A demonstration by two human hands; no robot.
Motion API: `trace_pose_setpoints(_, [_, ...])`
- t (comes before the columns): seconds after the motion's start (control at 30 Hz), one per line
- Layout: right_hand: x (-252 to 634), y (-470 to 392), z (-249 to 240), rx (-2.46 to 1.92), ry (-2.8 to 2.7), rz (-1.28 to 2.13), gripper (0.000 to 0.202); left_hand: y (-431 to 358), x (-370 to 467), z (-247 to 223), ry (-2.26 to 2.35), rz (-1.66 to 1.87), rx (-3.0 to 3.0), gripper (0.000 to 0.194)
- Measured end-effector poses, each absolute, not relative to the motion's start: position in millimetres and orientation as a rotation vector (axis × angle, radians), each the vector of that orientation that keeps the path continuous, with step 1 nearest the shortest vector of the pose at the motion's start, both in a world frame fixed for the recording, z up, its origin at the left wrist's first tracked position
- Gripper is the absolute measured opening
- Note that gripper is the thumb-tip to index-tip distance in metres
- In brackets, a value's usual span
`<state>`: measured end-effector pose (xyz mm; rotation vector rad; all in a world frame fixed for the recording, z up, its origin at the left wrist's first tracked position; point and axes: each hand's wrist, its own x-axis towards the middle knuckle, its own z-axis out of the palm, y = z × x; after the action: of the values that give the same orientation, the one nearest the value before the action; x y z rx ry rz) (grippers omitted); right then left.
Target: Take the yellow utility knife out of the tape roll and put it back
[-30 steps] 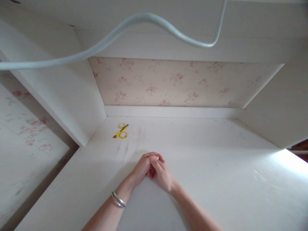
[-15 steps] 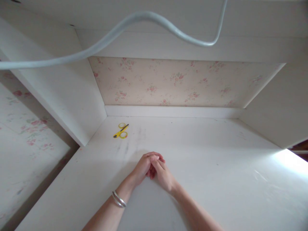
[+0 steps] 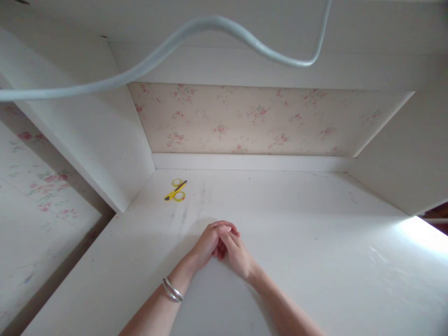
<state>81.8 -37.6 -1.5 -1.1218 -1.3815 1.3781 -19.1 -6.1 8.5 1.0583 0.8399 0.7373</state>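
My left hand (image 3: 207,243), with silver bangles (image 3: 172,290) at its wrist, is folded together with my right hand (image 3: 238,254) on the white desk (image 3: 280,224). The fingers of both are closed around each other, the thumbs meeting on top. No object shows between them, though the inside of the clasp is hidden. Farther back on the left lie a yellow and black utility knife (image 3: 176,190) and two small rolls of yellow tape, one (image 3: 177,182) behind the knife and the other (image 3: 179,196) in front. Neither hand touches these.
A pale cable (image 3: 213,22) hangs across the top of the view, in front of an overhead shelf. White side panels (image 3: 101,135) and a floral-papered back wall (image 3: 259,119) enclose the desk. The desk's left edge drops off beside a gap.
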Motion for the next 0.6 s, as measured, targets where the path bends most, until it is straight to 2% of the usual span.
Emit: trace_pose_setpoints(0.6, [80.9,-37.1,-2.8,-1.132,-1.383,1.366,0.060,-5.9,-19.2,8.9,0.839,0.737,1.047,0.032])
